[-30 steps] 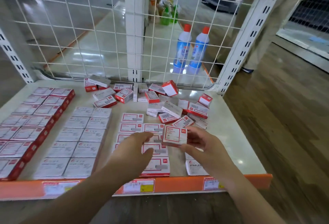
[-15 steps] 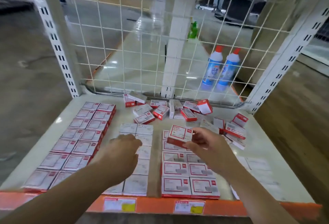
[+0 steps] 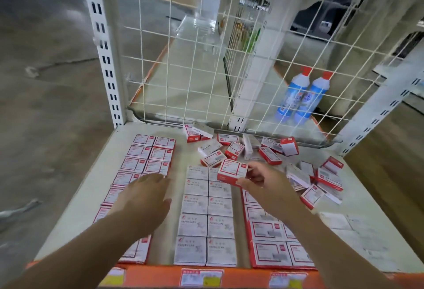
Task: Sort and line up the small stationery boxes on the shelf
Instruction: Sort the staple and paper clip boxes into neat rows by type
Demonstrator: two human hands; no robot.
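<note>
From my remote seat I am seeing both bare forearms reaching in from the bottom edge. The left hand (image 3: 146, 199) is hovering palm-down over the left block of red-and-white cardboard boxes (image 3: 149, 153), fingers loosely spread and gripping nothing; whether the fingertips are touching a box below, I cannot tell. The right hand (image 3: 263, 179) is pinching a small red-and-white rectangular box (image 3: 231, 171) by its right end, thumb under and fingers on top. That box is being held above the far end of the middle block of white paper-clip boxes (image 3: 206, 217), label face up and tilted slightly toward me, long axis running left to right.

A third block of red-bordered boxes (image 3: 273, 242) is lying to the right of the white ones, partly under the right forearm. A loose heap of unsorted small boxes (image 3: 259, 151) is lying tumbled along the back and right of the cream shelf board (image 3: 96, 187).

An orange front strip with price labels (image 3: 160, 277) is edging the shelf. A white wire-grid back panel (image 3: 195, 59) is standing behind, with two blue bottles with red caps (image 3: 300, 98) showing through it. Grey concrete floor (image 3: 46, 82) is showing at left.
</note>
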